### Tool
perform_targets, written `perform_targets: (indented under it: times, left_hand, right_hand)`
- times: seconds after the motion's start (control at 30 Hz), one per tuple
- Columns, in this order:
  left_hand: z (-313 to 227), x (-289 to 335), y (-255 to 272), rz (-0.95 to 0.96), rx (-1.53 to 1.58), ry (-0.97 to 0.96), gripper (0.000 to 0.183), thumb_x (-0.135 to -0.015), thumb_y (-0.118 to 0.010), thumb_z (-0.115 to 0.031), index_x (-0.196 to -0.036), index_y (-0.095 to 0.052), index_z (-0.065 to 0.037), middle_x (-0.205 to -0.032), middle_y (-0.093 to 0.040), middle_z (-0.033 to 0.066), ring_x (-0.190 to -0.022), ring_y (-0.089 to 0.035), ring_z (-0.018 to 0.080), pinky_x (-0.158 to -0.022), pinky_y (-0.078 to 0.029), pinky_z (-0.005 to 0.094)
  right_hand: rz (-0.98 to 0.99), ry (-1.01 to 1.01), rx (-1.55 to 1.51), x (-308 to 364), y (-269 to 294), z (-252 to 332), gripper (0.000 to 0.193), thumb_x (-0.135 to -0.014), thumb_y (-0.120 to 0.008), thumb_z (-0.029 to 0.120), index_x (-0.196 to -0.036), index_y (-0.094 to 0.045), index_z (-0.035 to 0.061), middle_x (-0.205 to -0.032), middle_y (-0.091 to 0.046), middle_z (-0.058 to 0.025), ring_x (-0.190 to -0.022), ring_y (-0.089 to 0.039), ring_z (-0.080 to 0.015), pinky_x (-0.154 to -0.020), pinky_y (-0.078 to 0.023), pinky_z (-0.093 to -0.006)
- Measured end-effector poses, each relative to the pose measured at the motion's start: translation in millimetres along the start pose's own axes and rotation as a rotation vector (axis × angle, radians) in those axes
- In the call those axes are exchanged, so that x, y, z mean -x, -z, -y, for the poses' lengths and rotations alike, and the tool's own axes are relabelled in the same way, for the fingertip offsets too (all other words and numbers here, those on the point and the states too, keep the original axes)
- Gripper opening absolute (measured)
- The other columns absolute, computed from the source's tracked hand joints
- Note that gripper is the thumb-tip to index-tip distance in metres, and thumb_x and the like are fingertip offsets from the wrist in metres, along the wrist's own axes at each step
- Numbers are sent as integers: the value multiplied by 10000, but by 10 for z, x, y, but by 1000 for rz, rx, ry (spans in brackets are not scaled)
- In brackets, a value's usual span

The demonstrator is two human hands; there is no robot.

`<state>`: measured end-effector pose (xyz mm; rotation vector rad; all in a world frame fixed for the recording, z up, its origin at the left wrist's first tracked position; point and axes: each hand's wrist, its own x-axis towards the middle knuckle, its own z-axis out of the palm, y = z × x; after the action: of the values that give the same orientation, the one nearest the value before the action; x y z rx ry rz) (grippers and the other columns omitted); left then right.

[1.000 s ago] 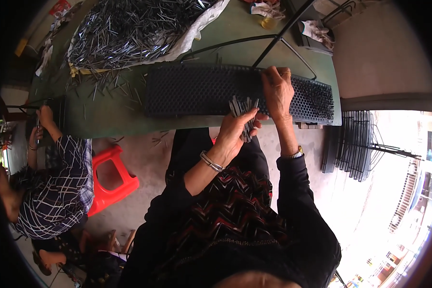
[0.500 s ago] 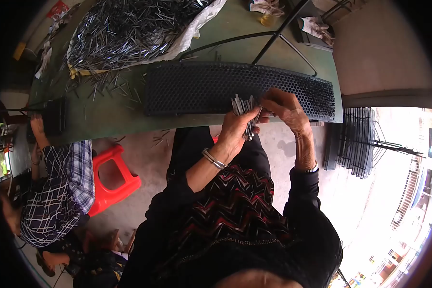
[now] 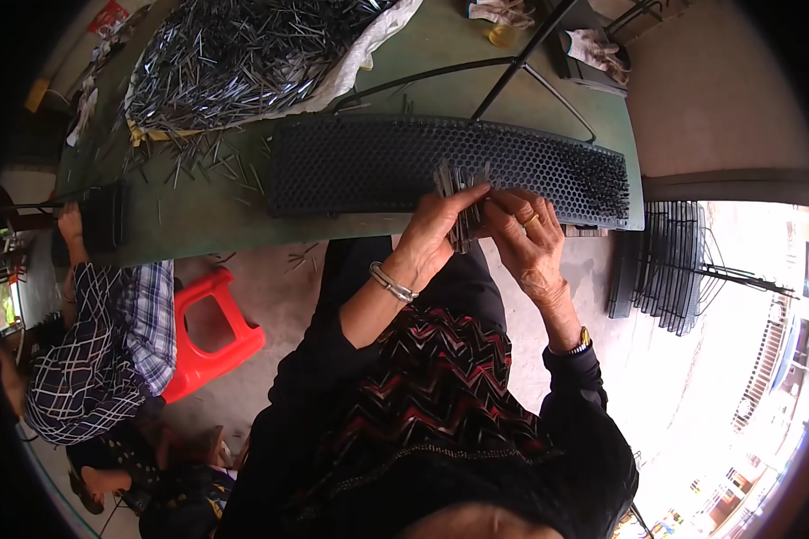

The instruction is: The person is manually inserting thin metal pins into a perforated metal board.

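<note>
Seemingly both hands, left hand [image 3: 436, 235] and right hand [image 3: 528, 241], clasp the pin bundle [image 3: 463, 202] between.

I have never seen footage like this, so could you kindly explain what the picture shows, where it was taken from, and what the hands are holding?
The picture comes from a fisheye camera on a person's head, looking down, so straight edges bend. The left hand grips a bundle of thin metal pins, and the right hand touches that bundle. Both are at the near edge of a long black perforated tray on a green table. A large heap of loose pins lies on white sheeting farther back. To the left, another person in a checked shirt sits beside a red stool.
</note>
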<state>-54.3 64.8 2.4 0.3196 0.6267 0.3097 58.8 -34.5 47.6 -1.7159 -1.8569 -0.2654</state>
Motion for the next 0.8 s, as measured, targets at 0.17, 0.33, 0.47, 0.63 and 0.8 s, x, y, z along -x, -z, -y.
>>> perform_targets:
  times: [0.17, 0.33, 0.47, 0.63, 0.8]
  left_hand:
    - [-36, -63, -3, -54, -54, 10, 153, -848, -667, -138, -954, -652, -30, -862, -664, 61, -738, -652, 151, -633, -567, 285]
    - [14, 18, -105, -21, -121, -77, 186, -850, -652, -124, -978, -643, 11, -846, -669, 106, -706, -665, 190, -615, -583, 318]
    - [17, 167, -191, 17, -229, -77, 208, -872, -612, -120, -1001, -632, 42, -857, -678, 157, -708, -685, 229, -589, -592, 337]
    - [52, 183, -121, 25, -356, -59, 256, -891, -594, -136, -1064, -611, 51, -877, -682, 172, -748, -692, 228, -605, -585, 309]
    - [52, 193, -137, 69, -393, -30, 228, -892, -589, -122, -1038, -624, 50, -851, -683, 165, -692, -682, 196, -568, -573, 295]
  right_hand:
    - [20, -44, -41, 83, -66, 14, 338, -670, -740, 13, -986, -627, 52, -1041, -614, -63, -956, -598, -248, -756, -500, -340]
    - [-95, -915, -671, 10, -25, -31, 169, -859, -657, 103, -968, -616, -19, -924, -625, -60, -817, -585, -119, -717, -479, -246]
    - [112, -946, -816, 19, -23, -233, 149, -889, -612, 120, -904, -588, -27, -792, -627, -50, -703, -575, -96, -660, -477, -237]
    - [100, -941, -922, -22, 20, -330, 191, -909, -569, 164, -892, -594, -24, -765, -610, -52, -687, -565, -111, -653, -470, -243]
    - [169, -1012, -1011, -100, 123, -354, 196, -899, -578, 162, -916, -591, -33, -764, -622, -66, -685, -604, -120, -651, -500, -247]
